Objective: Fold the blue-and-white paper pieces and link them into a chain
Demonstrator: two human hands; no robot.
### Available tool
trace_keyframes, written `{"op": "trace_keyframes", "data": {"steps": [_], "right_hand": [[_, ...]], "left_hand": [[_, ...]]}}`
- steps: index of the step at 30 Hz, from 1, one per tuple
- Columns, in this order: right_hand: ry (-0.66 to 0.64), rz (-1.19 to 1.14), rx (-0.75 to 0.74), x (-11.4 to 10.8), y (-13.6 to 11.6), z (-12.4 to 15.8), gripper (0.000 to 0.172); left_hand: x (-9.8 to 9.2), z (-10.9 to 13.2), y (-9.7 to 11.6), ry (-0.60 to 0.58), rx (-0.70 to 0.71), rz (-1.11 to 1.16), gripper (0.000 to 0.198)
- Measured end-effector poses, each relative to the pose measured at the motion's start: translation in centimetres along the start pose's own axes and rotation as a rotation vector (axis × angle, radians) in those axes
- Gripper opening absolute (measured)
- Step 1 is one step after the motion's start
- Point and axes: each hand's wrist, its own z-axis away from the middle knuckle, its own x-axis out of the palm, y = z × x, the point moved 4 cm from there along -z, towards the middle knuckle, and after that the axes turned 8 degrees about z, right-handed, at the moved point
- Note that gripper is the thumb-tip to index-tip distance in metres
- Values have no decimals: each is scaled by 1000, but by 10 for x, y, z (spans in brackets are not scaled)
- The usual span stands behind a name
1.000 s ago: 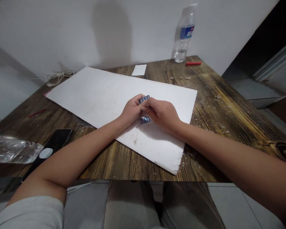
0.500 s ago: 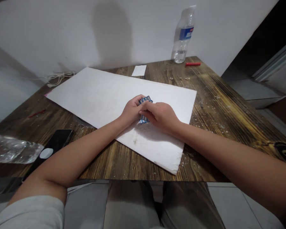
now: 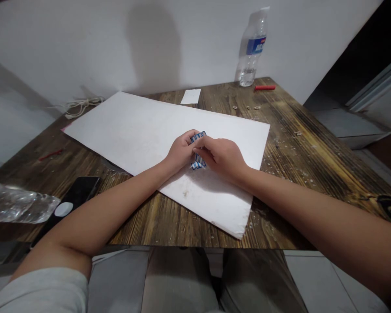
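Observation:
Over the white board (image 3: pixel 124 126), a small blue-and-white piece with a pattern of blue-edged bars (image 3: pixel 198 162) sits between my two hands. My left hand (image 3: pixel 180 151) is closed on its left side, with the fingers partly behind it. From the right, my right hand (image 3: pixel 226 157) reaches across the front of the piece, its thumb and forefinger brought together against it. Both hands cover the middle of the piece, so only its upper and lower ends show. What exactly it is cannot be made out.
A water bottle (image 3: pixel 250 56) stands at the back by a red stick (image 3: pixel 264 88) and a white paper (image 3: pixel 190 96). Small scraps (image 3: pixel 257 108) lie on the wooden table (image 3: pixel 289 152). On the left are a lying bottle (image 3: pixel 19 204), a black phone (image 3: pixel 81 191) and a white cable (image 3: pixel 81 104).
My right thumb and forefinger have shifted slightly on the patterned piece, and a bit more of its lower part shows. My left hand stays in place.

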Motion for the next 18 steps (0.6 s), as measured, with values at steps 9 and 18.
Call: {"op": "trace_keyframes", "data": {"steps": [9,18], "right_hand": [[7,132,-148,1,-6,1,32],[53,120,-23,-1,-1,0,25]], "left_hand": [[1,0,-1,-4,-5,41,18],[-2,-2,1,-18,41,-77,8]]}}
